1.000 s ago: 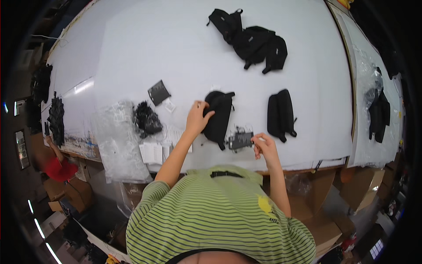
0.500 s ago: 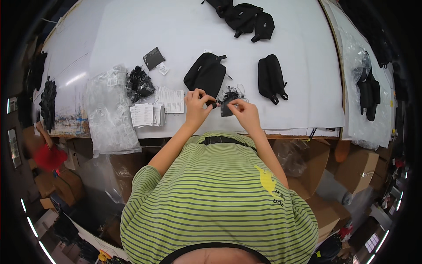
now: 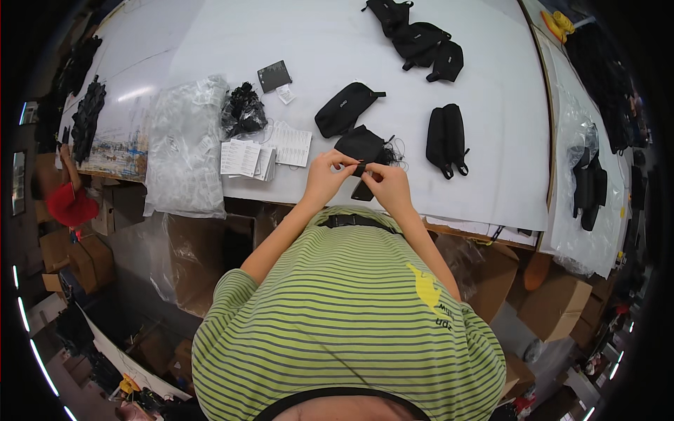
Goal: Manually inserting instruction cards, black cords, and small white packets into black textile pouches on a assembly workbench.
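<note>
Around the work, on the white table (image 3: 491,91): to the left, a heap of clear bags (image 3: 184,151); beside it, a black bundle (image 3: 241,116) and white cards (image 3: 246,159), the latter near the left wrist. Farther back, a dark card (image 3: 274,76) with a small white packet (image 3: 285,94) against it. To the right, well apart, a spare pouch (image 3: 447,140); at the far side, more pouches (image 3: 423,44) in an overlapping row. In the way, close by the right fingers: loose black strings (image 3: 395,153). Between the hands, toward the table edge: a dark tag (image 3: 362,190).

Black pouch (image 3: 359,143) just beyond the fingertips, near end at the left hand (image 3: 327,181), pinched there between thumb and finger. Right hand (image 3: 390,188) alongside, thumb and finger drawn in; cannot tell whether closed on anything.
</note>
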Motion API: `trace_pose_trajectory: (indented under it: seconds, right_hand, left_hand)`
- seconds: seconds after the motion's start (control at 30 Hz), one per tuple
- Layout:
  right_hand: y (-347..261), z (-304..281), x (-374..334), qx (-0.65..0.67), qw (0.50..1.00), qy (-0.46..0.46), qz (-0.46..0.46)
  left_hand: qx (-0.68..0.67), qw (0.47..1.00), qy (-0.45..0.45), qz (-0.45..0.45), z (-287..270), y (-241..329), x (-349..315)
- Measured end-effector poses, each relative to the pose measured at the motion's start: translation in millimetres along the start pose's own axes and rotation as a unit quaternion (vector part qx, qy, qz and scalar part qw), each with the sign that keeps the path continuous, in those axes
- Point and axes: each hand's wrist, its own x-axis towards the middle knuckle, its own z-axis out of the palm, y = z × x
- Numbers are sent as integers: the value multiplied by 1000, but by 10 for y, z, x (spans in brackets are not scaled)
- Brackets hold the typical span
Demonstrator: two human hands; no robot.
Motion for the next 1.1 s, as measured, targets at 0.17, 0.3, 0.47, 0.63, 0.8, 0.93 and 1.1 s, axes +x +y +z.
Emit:
trace_pose_trajectory:
  seconds: [0.17, 0.3, 0.47, 0.63, 0.8, 0.93, 1.1]
  right_hand:
    - [9, -31, -72, 177, 982, 5, 71]
    - [72, -88, -116, 364, 926, 8, 96]
    - [-106, -353, -148, 469, 879, -19, 83]
    - [-160, -318, -145, 496, 865, -1, 75]
    - [-187, -251, -158, 493, 858, 24, 142]
    - [-204, -221, -166, 482, 864, 19, 144]
    - [-182, -198, -169, 472, 870, 12, 140]
  left_hand:
    - [-76, 995, 64, -31, 68, -86, -93]
    - [-292, 950, 62, -89, -23, 114, -118]
    - [-389, 916, -24, -96, -75, 295, -155]
    - [-283, 953, -29, -104, -32, 459, -157]
    - [-251, 962, -19, -106, -32, 510, -203]
    - [-235, 967, -6, -103, -28, 500, -219]
    - [-229, 968, -7, -107, -60, 546, -222]
